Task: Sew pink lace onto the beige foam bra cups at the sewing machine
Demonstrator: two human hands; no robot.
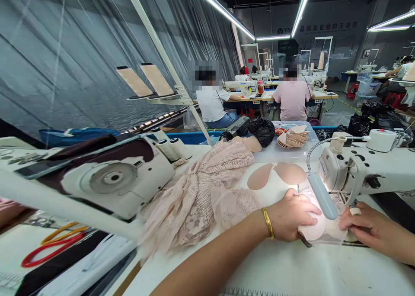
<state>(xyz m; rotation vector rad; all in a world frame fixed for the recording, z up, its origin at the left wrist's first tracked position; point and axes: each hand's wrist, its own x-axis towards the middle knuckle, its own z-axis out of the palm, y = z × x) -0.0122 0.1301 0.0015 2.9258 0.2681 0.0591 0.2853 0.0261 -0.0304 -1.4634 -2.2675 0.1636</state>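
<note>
Pale cup (314, 230) with sheer fabric (333, 234) on the table (292, 268), close by the sewing machine (385, 164), just by the grey lamp (322, 195); left grip (290, 216) spread over the cup, clamped or not, impossible to tell; right grip (365, 226) pinched on the sheer fabric's edge; lace heap (201, 201) off left.

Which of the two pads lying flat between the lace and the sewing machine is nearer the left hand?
The right pad, just beyond the left hand; the left pad lies farther off, towards the lace.
</note>
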